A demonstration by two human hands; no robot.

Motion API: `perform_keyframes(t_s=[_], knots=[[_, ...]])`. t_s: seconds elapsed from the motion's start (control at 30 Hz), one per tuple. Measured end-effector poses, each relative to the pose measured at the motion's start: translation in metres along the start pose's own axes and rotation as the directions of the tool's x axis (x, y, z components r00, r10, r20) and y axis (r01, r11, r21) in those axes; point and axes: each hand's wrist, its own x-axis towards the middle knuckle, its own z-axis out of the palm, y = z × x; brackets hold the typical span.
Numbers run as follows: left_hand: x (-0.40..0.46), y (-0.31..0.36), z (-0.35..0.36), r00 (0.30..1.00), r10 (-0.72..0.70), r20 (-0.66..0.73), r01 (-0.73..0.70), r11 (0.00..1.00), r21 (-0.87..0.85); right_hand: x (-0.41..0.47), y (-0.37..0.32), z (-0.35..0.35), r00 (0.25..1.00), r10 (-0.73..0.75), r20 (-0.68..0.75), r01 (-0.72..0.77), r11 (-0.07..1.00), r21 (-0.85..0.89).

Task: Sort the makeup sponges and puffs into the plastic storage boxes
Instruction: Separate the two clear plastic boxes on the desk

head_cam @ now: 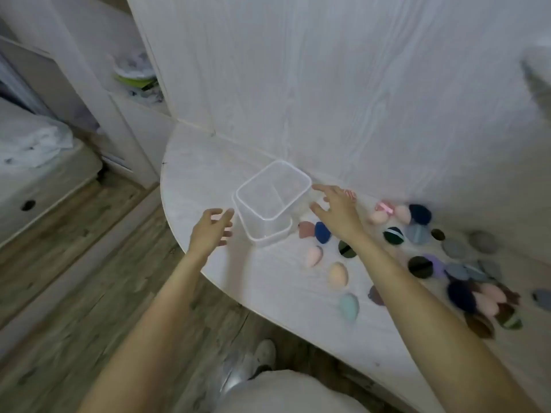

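Two clear plastic storage boxes (272, 201), one nested in the other and both holding nothing, stand on the white table (208, 162) near the wall. My left hand (213, 231) hovers just left of the boxes, fingers spread and holding nothing. My right hand (337, 208) reaches in at their right side, fingers spread, also holding nothing. Egg-shaped makeup sponges lie to the right of the boxes: a dark blue one (322, 232), a peach one (338, 275), a light blue one (349, 305). Round flat puffs (420, 266) in black, grey and purple lie further right.
The table's curved edge (185, 248) runs just under my left hand, with wooden floor beyond. A white panelled wall (328, 99) stands right behind the boxes. More sponges and puffs pile up at the right (483, 302). Shelves with clutter stand at the far left.
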Motion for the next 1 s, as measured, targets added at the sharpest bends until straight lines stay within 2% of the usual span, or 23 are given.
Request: perform_keyframes(t_s=[0.1, 0.2, 0.3, 0.43, 0.53, 0.63, 0.73, 0.9, 1.0], knots=[[0.012, 0.01, 0.012, 0.998, -0.014, 0.06, 0.019, 0.995, -0.095, 0.031, -0.009, 0.014, 0.984, 0.178, 0.014, -0.178, 0.976, 0.129], [0.029, 0.016, 0.023, 0.998, 0.024, 0.054, -0.017, 0.993, -0.117, 0.049, -0.012, 0.024, 0.965, 0.254, 0.066, -0.261, 0.955, 0.142], [0.048, 0.02, 0.027, 0.996, 0.007, 0.091, 0.004, 0.992, -0.125, 0.058, -0.01, 0.031, 0.941, 0.327, 0.089, -0.339, 0.896, 0.287], [0.051, 0.02, 0.03, 0.994, 0.108, 0.006, -0.105, 0.978, -0.18, 0.048, -0.011, 0.032, 0.943, 0.329, 0.049, -0.317, 0.845, 0.431], [0.04, 0.02, 0.028, 0.986, 0.168, 0.004, -0.161, 0.953, -0.257, 0.021, -0.014, 0.025, 0.933, 0.361, -0.008, -0.291, 0.764, 0.575], [0.021, 0.013, 0.026, 0.984, 0.178, -0.005, -0.172, 0.945, -0.279, -0.012, -0.008, 0.023, 0.925, 0.379, 0.04, -0.307, 0.68, 0.666], [-0.002, -0.002, 0.022, 0.984, 0.181, 0.002, -0.176, 0.96, -0.218, -0.044, -0.002, 0.033, 0.93, 0.355, 0.097, -0.338, 0.719, 0.607], [-0.047, -0.039, 0.018, 0.979, 0.2, -0.029, -0.202, 0.973, -0.115, -0.089, 0.005, 0.043, 0.933, 0.224, 0.282, -0.348, 0.765, 0.542], [-0.071, -0.057, 0.02, 0.978, 0.202, -0.054, -0.207, 0.974, -0.095, -0.108, 0.012, 0.049, 0.936, 0.2, 0.289, -0.324, 0.811, 0.488]])
